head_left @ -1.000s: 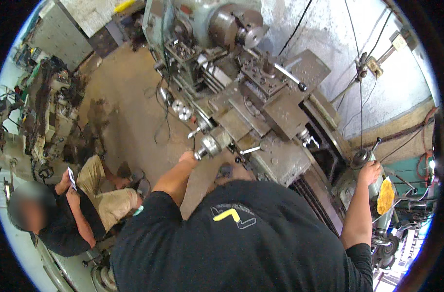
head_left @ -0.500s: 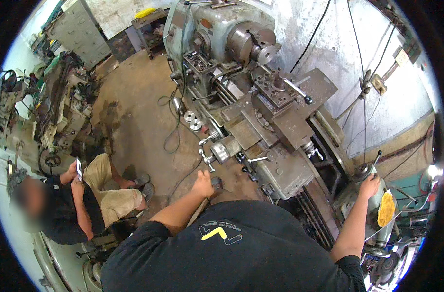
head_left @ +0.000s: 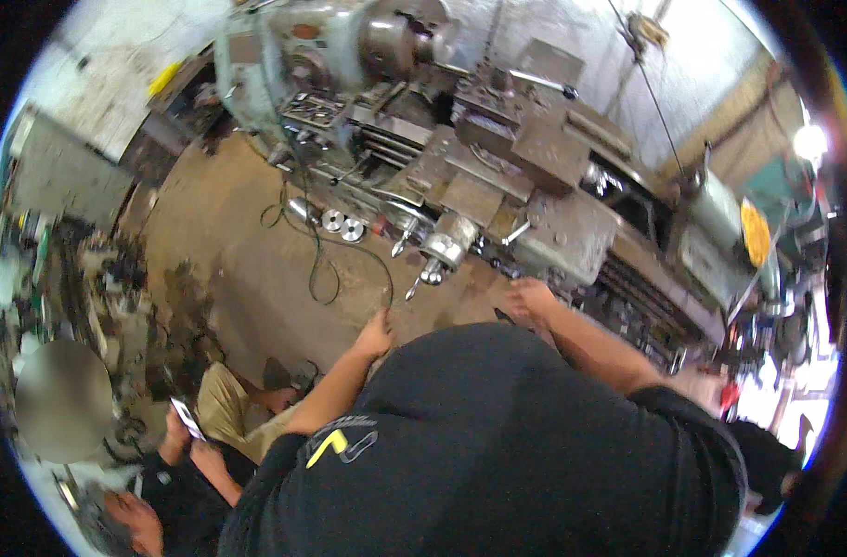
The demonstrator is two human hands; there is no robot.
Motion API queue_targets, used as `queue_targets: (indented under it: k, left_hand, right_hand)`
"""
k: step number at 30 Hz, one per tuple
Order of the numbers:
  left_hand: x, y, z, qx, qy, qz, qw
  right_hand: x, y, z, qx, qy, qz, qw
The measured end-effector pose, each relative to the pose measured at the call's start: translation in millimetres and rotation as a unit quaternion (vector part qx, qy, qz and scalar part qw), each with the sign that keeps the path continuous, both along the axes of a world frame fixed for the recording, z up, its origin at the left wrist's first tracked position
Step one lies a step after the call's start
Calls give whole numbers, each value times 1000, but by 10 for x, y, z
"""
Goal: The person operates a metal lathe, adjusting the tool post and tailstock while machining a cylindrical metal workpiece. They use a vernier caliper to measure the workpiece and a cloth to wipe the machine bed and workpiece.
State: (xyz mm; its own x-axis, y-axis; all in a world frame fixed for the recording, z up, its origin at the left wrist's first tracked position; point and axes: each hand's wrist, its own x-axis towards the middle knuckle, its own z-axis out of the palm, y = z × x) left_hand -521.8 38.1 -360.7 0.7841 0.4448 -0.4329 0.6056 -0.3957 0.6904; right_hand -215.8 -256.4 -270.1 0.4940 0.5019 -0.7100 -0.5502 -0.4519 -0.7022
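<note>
— Grey-green iron fills the far side of your view: the lathe (head_left: 497, 176) runs from far left to near right, and its near edge, the apron with the handwheel (head_left: 449, 249), sits just beyond your hands. Where is the open room?

— On your left. The brown floor (head_left: 228, 260) lies bare between the lathe and the cluttered bench (head_left: 80, 278) at the left rim, with only a black cable (head_left: 316, 251) looping across it and two round metal discs (head_left: 342, 225) near the machine's foot. A seated person (head_left: 210, 436) with a phone takes up the near-left corner.

— And your hands?

— Your left hand (head_left: 377, 336) hangs over the floor, below the handwheel and apart from it; the fingers look loosely curled and hold nothing that shows. Your right hand (head_left: 530, 299) is just below the carriage's near edge (head_left: 562, 241), close to the lathe bed; blur hides whether it touches, and you cannot tell if its fingers are spread or closed.
</note>
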Motion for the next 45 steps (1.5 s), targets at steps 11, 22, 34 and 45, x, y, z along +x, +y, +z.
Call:
queue_targets:
  k: [11,22,34,45]
  left_hand:
    - [-4914,2361,1063,-251,-106,373,887]
    - [-5371,2732,1615,-309,-218,380,844]
    - [-5024,2540,1741,-231,-244,380,862]
    - [-5329,2515,1855,-77,-119,321,936]
  right_hand:
    - [-46,1520,-1268,0,136,-263,955]
    - [-6,1679,-1700,-43,60,-404,912]
    - [-187,1822,-1692,140,140,-489,849]
    - [-79,1965,-1727,258,221,-593,730]
